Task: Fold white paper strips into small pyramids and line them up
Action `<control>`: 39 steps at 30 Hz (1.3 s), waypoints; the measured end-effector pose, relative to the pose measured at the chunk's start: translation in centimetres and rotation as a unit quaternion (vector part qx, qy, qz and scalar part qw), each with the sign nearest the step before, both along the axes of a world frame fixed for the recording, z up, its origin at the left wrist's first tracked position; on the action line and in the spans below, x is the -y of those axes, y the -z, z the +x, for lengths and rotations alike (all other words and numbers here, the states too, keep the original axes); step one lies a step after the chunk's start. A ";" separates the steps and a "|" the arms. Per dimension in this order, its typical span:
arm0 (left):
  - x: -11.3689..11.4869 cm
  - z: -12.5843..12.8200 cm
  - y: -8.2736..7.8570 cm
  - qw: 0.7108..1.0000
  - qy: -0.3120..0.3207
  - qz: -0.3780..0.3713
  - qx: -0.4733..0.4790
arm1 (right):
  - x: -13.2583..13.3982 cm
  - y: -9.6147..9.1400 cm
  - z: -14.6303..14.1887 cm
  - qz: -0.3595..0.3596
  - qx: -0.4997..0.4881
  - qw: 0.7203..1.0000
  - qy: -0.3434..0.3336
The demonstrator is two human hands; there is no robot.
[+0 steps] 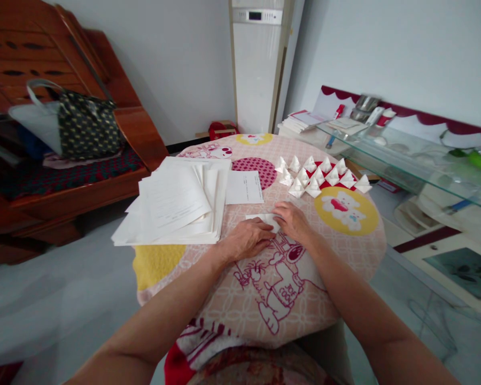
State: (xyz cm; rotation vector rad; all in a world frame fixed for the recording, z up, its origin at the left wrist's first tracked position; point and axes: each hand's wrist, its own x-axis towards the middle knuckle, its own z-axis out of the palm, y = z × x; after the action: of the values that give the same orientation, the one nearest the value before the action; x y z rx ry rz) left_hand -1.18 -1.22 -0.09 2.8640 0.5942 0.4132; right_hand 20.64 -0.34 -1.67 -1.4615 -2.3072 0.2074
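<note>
A small folded piece of white paper (260, 217) lies on the round table in front of me. My left hand (246, 239) rests over its near left part, fingers bent and pressed down onto it. At its right end my right hand (292, 220) grips the edge, with the fingertips close together. Part of the paper is hidden under the fingers. Just beyond, a printed sheet (244, 187) lies flat. Several folded white paper pieces with pointed tops (313, 187) stand in rows at the back right of the table.
A tall stack of printed paper (172, 206) covers the table's left side. The patterned tablecloth (304, 310) hangs over the round edge. To the right stands a glass-topped cabinet (417, 160) with cups and papers. A wooden bench (136, 133) holding bags (88, 125) is at the left.
</note>
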 end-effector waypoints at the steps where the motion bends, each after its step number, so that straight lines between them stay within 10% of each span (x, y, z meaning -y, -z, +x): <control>1: 0.0 0.0 0.0 1.000 0.000 0.001 0.002 | 0.0 0.1 0.0 0.002 -0.004 1.000 -0.001; 39: -0.1 0.0 0.9 0.999 -0.009 -0.023 0.038 | -0.6 1.3 0.0 0.036 -0.050 0.998 -0.012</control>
State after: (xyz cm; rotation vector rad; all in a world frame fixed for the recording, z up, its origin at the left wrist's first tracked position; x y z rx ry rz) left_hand -1.20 -1.14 -1.02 2.7868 0.6067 0.5025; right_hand 20.65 0.25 -3.00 -1.3583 -2.2300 0.1975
